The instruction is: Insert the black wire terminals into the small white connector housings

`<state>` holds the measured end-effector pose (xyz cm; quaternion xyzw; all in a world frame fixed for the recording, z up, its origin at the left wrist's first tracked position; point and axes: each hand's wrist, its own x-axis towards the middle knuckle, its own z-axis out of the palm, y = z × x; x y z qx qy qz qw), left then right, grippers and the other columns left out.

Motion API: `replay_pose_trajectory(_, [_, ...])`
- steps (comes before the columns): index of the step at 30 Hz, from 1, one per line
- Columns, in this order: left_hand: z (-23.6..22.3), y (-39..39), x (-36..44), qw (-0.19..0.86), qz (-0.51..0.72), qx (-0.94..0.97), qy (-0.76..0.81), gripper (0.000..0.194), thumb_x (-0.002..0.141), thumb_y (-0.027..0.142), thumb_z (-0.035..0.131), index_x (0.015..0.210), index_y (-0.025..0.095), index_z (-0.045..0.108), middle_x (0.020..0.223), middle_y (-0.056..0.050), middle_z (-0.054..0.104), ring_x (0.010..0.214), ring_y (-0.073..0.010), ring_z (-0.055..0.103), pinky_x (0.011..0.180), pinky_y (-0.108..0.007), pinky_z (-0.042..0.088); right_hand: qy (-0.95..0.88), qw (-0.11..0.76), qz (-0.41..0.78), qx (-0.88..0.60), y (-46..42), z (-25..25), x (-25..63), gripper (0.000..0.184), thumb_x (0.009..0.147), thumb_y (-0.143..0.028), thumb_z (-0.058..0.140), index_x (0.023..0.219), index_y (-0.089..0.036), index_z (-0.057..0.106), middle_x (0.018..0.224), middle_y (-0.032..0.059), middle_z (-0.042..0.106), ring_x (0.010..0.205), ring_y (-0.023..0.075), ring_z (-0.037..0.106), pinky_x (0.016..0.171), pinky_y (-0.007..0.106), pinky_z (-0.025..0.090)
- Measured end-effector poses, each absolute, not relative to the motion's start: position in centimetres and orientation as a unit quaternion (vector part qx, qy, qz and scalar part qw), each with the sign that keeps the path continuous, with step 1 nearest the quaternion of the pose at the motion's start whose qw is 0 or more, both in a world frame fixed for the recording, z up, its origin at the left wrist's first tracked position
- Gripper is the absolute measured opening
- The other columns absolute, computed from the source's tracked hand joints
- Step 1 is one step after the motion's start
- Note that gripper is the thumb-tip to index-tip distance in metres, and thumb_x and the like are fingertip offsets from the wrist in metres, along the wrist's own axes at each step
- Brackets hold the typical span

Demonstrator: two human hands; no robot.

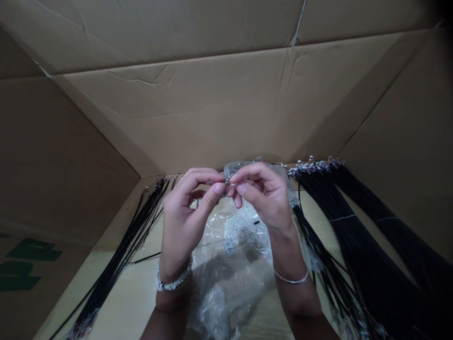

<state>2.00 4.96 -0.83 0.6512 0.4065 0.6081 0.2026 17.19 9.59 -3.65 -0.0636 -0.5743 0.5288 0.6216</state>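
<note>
My left hand and my right hand meet above the middle of the box floor. Their fingertips pinch a tiny metal part from both sides, and the fingers hide most of it, so its exact kind is hard to tell. Below my wrists lies a clear plastic bag holding small white parts. Its upper edge rises behind my hands. A bundle of thin black cables lies left of my left hand, and more black cables lie right of my right hand.
A large cardboard box surrounds the work, with its back wall and side walls rising close on three sides. The cable ends with metal terminals gather at the back right. Green print marks the left flap.
</note>
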Motion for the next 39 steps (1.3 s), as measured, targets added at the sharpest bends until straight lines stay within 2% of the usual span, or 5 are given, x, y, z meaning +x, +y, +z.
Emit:
replay_pose_trajectory(5, [-0.6, 4.4, 1.9, 0.231, 0.583, 0.655, 0.422, 0.003, 0.095, 0.026, 0.072, 0.095, 0.023, 0.073, 0.091, -0.001, 0.071, 0.083, -0.0117, 0.067, 0.07, -0.021, 0.053, -0.56, 0.614, 0.556, -0.024, 10.0, -4.2, 17.0, 0.017, 0.094, -0.01, 0.071, 0.103, -0.023, 0.075, 0.086, -0.0019, 0.076, 0.065, 0.0061, 0.069, 0.062, 0.017, 0.058])
replay_pose_trajectory(10, [-0.5, 4.3, 1.7, 0.27, 0.569, 0.648, 0.428, 0.005, 0.095, 0.028, 0.073, 0.093, 0.024, 0.074, 0.083, 0.002, 0.071, 0.077, -0.0095, 0.066, 0.067, -0.02, 0.05, -0.573, 0.615, 0.54, -0.047, 10.0, -4.1, 17.1, 0.009, 0.094, -0.018, 0.072, 0.101, -0.023, 0.072, 0.082, -0.0017, 0.076, 0.061, 0.0087, 0.068, 0.058, 0.021, 0.059])
replay_pose_trajectory(22, [-0.8, 4.8, 1.6, 0.293, 0.584, 0.624, 0.429, 0.017, 0.097, 0.034, 0.071, 0.087, 0.02, 0.071, 0.074, 0.0, 0.065, 0.067, -0.0112, 0.057, 0.06, -0.023, 0.046, -0.558, 0.612, 0.559, -0.039, 9.7, -3.7, 17.0, 0.009, 0.093, -0.017, 0.073, 0.099, -0.023, 0.071, 0.079, -0.002, 0.075, 0.06, 0.0081, 0.067, 0.053, 0.018, 0.058])
replay_pose_trajectory(28, [-0.9, 5.3, 1.7, 0.311, 0.594, 0.612, 0.42, 0.018, 0.097, 0.034, 0.07, 0.085, 0.019, 0.069, 0.071, 0.0, 0.062, 0.064, -0.0102, 0.055, 0.059, -0.022, 0.045, -0.572, 0.6, 0.554, -0.073, 9.6, -3.7, 17.2, 0.012, 0.09, -0.024, 0.078, 0.096, -0.021, 0.068, 0.076, -0.0021, 0.075, 0.056, 0.0087, 0.066, 0.051, 0.019, 0.057])
replay_pose_trajectory(39, [-0.9, 5.6, 1.7, 0.309, 0.595, 0.616, 0.415, 0.019, 0.097, 0.033, 0.069, 0.085, 0.019, 0.069, 0.069, 0.001, 0.061, 0.063, -0.0098, 0.055, 0.059, -0.021, 0.047, -0.538, 0.582, 0.599, -0.111, 9.6, -3.5, 17.1, 0.011, 0.096, -0.029, 0.071, 0.094, -0.022, 0.062, 0.067, -0.0051, 0.074, 0.041, 0.0063, 0.06, 0.041, 0.015, 0.048])
